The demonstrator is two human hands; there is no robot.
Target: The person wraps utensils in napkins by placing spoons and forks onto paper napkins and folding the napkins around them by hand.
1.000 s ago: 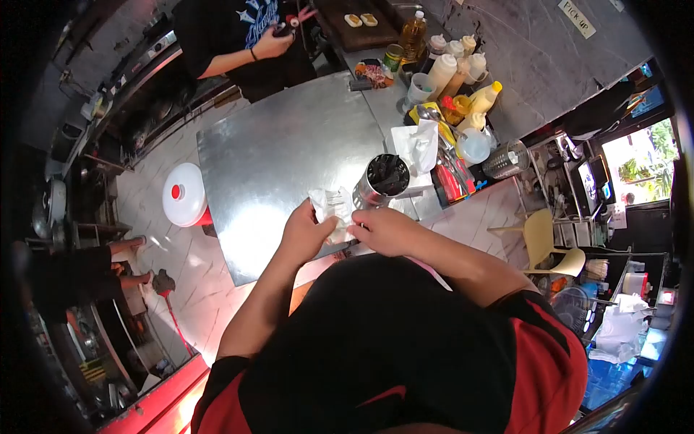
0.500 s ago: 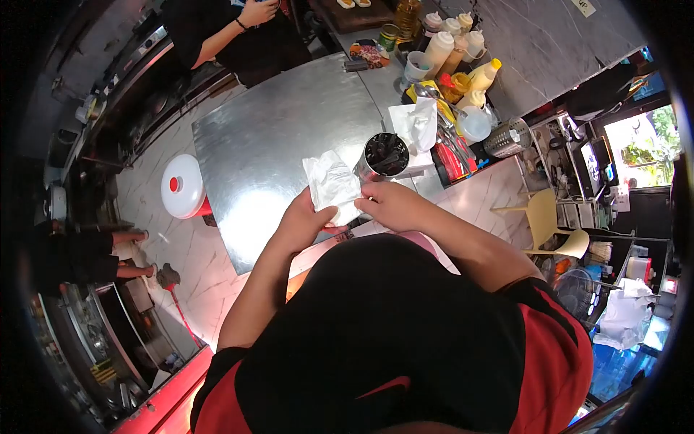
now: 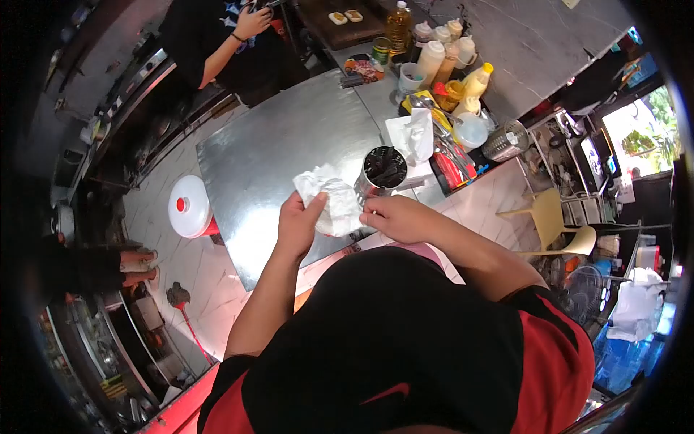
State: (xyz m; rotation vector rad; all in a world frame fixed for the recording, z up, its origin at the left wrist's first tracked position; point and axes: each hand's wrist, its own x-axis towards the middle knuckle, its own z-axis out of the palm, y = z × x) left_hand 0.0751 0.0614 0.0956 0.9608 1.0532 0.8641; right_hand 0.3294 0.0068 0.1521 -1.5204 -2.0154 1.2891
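Fingers of the left hand [image 3: 298, 226] were pinched on a crumpled sheet of thin white paper [image 3: 334, 205], the thumb lying across its left side. The fingertips of the right hand [image 3: 396, 219] were curled close together at the sheet's right edge; from where I stood I couldn't tell whether they were clamped on it or only touching. So the paper lay right between the two hands, over the near edge of the bare steel tabletop [image 3: 264, 148], its longer direction seeming to slant from the far left down towards the right fingertips. More of it lay by the left thumb than by the right hand, and its loose upper edge rose past both thumbs.

Just beyond the right fingers, on the far side of them from the person's body, stood a silver metal canister packed with black pieces [image 3: 385, 168]. It was plainly nearer the right hand than the left, with the paper beside it on the left. Past the canister, farther right, sat a white box with tissue sticking up from it [image 3: 399, 137], close to the tabletop's right edge. Farther out, a group of pale squeeze bottles [image 3: 431, 61] stood beyond the far right corner. Across the far edge was a co-worker in black [image 3: 264, 64], well apart from both hands.
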